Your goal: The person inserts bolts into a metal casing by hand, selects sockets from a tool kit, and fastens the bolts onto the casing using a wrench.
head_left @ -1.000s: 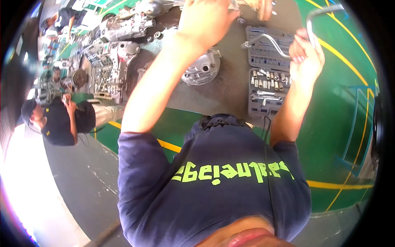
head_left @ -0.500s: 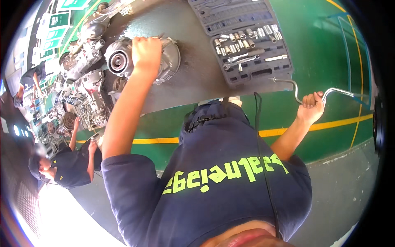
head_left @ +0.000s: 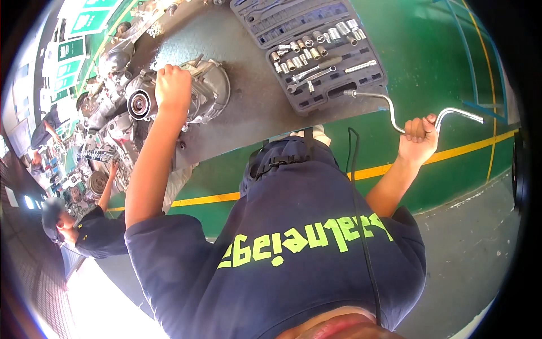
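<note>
My left hand [head_left: 174,90] is closed over the top of a grey metal gearbox housing [head_left: 212,93] on the metal workbench [head_left: 243,107]. A round bore with a dark ring faces out beside that hand; the fingertips are partly hidden. Off to the right, my right hand [head_left: 419,135] is wrapped round a chrome speed brace [head_left: 390,107], held out past the bench edge. One end of the brace reaches over the near right corner of an open grey socket set case [head_left: 316,104]; its other end points right, over the floor.
Sockets [head_left: 307,53], a ratchet [head_left: 323,73] and an extension bar [head_left: 360,66] lie in the case. Several other metal assemblies [head_left: 116,62] crowd the bench's left. A co-worker [head_left: 96,231] in dark clothes reaches toward parts at lower left. A black cable [head_left: 361,226] hangs down my front.
The whole view has shifted, so bench, gearbox housing and case sit further left. The brace's left end lies slightly further over the case corner. Both hands keep their hold.
</note>
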Motion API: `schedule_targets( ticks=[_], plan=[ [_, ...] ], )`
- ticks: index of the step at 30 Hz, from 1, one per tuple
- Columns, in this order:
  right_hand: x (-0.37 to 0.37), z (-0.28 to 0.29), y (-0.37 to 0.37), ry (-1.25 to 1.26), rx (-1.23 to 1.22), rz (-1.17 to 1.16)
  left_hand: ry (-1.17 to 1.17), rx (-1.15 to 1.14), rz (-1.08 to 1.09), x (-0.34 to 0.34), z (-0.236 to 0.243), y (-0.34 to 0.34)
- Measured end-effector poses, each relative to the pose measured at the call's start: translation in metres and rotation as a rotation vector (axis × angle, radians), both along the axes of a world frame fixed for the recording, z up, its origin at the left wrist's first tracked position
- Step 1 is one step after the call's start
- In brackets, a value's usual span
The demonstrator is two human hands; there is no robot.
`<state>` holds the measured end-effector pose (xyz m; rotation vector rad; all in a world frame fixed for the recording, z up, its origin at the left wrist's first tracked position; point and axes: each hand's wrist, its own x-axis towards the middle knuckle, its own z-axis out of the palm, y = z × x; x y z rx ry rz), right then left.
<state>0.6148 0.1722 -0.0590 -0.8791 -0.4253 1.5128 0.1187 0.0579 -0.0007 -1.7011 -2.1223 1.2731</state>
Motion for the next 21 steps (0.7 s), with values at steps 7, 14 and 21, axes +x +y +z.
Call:
schedule_targets(
  ticks=[7, 14, 21],
  plan=[
    [-0.012, -0.004, 0.007, -0.049, -0.029, 0.080, -0.163, -0.026, -0.083, -0.012, -0.002, 0.004],
    [-0.012, -0.004, 0.007, 0.017, -0.013, 0.145, -0.164, 0.164, 0.004, -0.014, 0.001, -0.001],
    [-0.003, -0.012, 0.013, 0.321, -0.008, 0.251, -0.103, 0.052, 0.000, -0.004, -0.003, 0.000]
  ],
)
